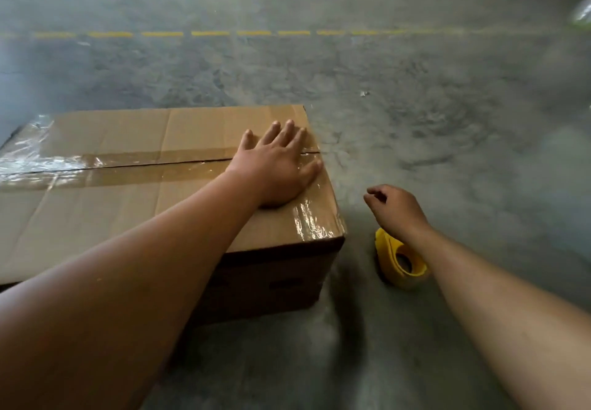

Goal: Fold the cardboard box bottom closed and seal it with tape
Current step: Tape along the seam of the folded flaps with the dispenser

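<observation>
Left hand flat on taped box; right hand above tape roll.

We count one cardboard box, under the left hand. Two flaps meet at one seam beneath that palm. Clear tape strips on it: one along the seam, one across the end by the fingers, one across the far end left of the hand; three we can make out. One yellow tape dispenser, just below the right hand. Two hands total. Cardboard stacks far beyond the right hand: blurred, can't count.
</observation>
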